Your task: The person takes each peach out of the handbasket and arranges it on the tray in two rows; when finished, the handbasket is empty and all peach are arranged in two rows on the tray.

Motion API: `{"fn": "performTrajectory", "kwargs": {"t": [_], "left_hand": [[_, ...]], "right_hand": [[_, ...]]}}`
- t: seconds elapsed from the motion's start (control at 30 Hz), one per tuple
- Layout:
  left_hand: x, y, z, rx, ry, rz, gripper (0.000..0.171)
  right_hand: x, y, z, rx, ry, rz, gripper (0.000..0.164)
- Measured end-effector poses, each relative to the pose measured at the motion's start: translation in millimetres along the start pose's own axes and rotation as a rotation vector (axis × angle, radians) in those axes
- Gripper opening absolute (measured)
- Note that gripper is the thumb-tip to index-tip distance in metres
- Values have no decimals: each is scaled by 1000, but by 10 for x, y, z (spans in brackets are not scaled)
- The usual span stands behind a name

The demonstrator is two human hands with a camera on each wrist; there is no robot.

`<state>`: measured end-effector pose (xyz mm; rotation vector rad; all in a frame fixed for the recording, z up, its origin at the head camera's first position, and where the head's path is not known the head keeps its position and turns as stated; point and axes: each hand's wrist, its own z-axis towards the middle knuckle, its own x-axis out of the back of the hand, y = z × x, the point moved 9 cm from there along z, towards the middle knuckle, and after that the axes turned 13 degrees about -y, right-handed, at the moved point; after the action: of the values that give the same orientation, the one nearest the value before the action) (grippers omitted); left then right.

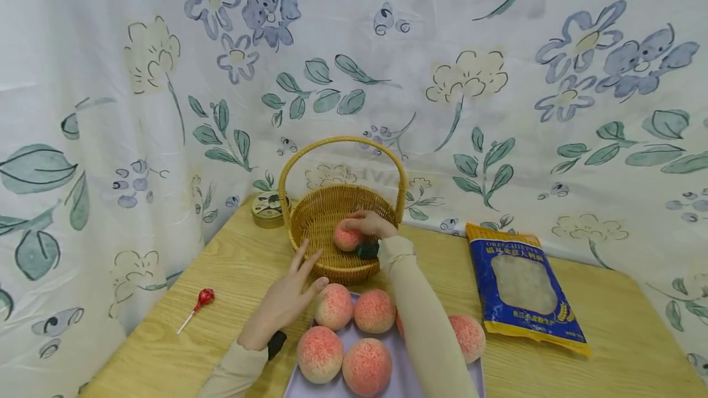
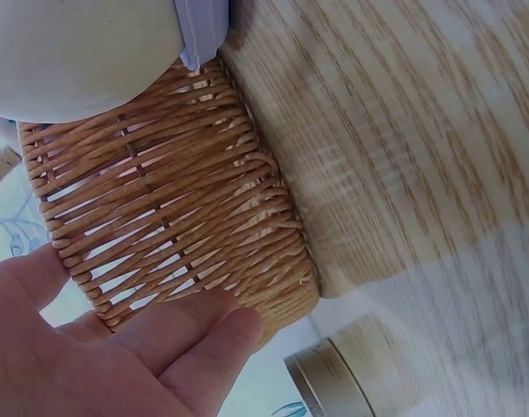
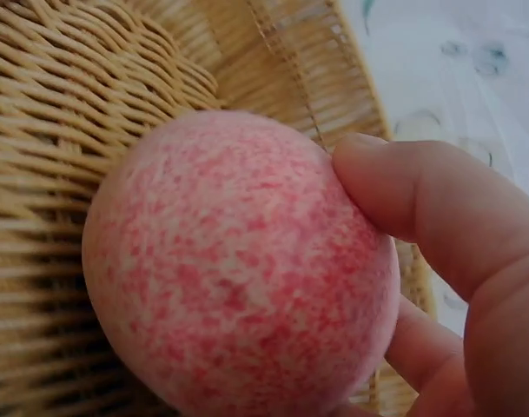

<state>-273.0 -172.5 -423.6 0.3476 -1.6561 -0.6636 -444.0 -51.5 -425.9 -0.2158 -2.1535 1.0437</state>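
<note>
My right hand (image 1: 372,223) grips a pink-speckled peach (image 1: 346,236) inside the tan wicker basket (image 1: 310,209). Seen from the right wrist, the thumb presses the side of the peach (image 3: 238,269), close to the woven wall. At the basket's near left edge is my left hand (image 1: 287,300). In the left wrist view its fingers lie on both sides of the basket (image 2: 177,191) rim, some along the outer wall. Directly in front of the basket, a lavender tray (image 1: 406,358) bears several more peaches (image 1: 367,366), one partly hidden by the right forearm.
A blue and yellow bag of orecchiette pasta (image 1: 528,287) lies to the right. On the left of the wooden table (image 1: 216,250) lies a red lollipop (image 1: 204,298). A round tin (image 1: 268,209) stands beside the basket, near the floral curtain (image 1: 354,42).
</note>
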Motion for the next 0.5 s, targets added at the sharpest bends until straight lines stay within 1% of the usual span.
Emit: {"fn": "performTrajectory", "kwargs": {"t": [0.1,0.2,0.27,0.37,0.43,0.5], "left_hand": [[16,12,4,-5,8,6,64],[23,23,4,-11,15,6,64],[18,25,1,-13,12,-1,63],[5,21,-5,-14,3,-2,63],[2,16,-7,-13,-3,-5,63],[6,11,-5,-13,-7,-2,63]], "right_hand": [[-71,-61,0,15,12,8,58],[-111,-92,-4,17,49,33,58],[-99,-83,-15,6,94,27,57],[-55,-46,-54,-7,134,38,58],[-23,-20,-86,-10,129,83,60],[10,-19,-131,1,104,168,61]]}}
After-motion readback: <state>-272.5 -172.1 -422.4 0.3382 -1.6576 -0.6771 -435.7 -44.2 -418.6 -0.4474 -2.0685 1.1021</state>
